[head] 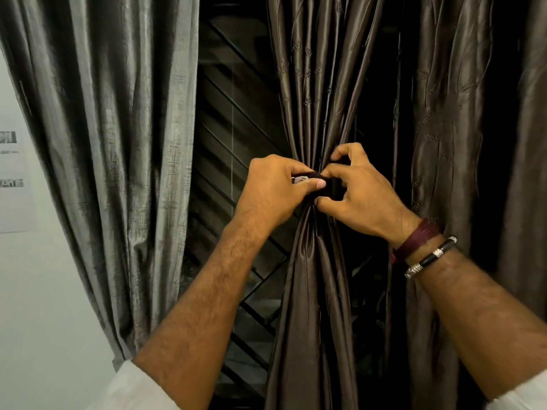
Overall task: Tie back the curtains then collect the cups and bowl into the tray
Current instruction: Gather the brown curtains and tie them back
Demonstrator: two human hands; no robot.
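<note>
A dark brown satin curtain (313,84) hangs in the middle, gathered into a narrow waist at hand height. A dark tie-back band (313,176) wraps that waist. My left hand (275,190) pinches the band's left end between thumb and fingers. My right hand (361,187) curls round the gathered fabric and the band from the right, thumb below. A grey curtain (118,143) hangs loose at the left. No cups, bowl or tray are in view.
A dark window with diagonal metal grille bars (231,149) shows between the two curtains. More brown curtain (444,143) hangs at the right. A white wall (35,291) with a paper notice (14,179) is at the far left.
</note>
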